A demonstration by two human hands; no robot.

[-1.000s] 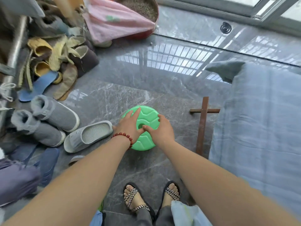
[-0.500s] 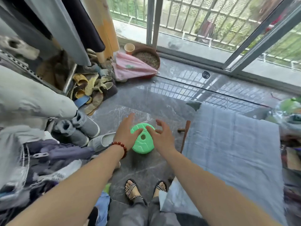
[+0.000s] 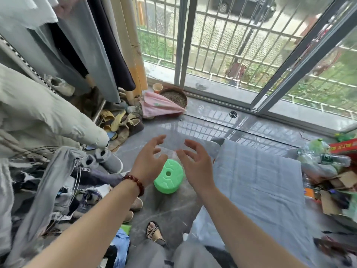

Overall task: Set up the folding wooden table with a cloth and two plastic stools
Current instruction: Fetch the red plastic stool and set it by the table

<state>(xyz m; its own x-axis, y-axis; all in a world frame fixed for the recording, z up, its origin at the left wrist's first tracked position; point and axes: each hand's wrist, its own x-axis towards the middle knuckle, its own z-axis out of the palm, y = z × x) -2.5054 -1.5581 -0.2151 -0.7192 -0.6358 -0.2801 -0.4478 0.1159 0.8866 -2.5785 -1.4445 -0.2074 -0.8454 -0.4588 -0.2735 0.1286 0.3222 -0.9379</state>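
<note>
A round green plastic stool [image 3: 168,179] with a hole in its top stands on the grey marble floor. Above it hover both my hands, apart from it and holding nothing. My left hand [image 3: 149,161], with a red bead bracelet at the wrist, is over the stool's left side with fingers spread. My right hand [image 3: 196,163] is over its right side, fingers also spread. To the right the table is covered by a light blue-grey cloth [image 3: 258,182]; its wooden frame is hidden under the cloth.
Shoes and slippers [image 3: 119,122] pile up at the left under hanging clothes [image 3: 81,45]. A pink cloth [image 3: 158,104] and a bowl [image 3: 174,95] sit by the sliding glass door [image 3: 251,55]. Clutter of boxes and bags [image 3: 332,171] lies at the right. My sandalled foot [image 3: 154,232] is below the stool.
Both hands have let go of the green stool and risen above it with fingers spread. The view has pulled back and up, showing the door and the whole cloth.
</note>
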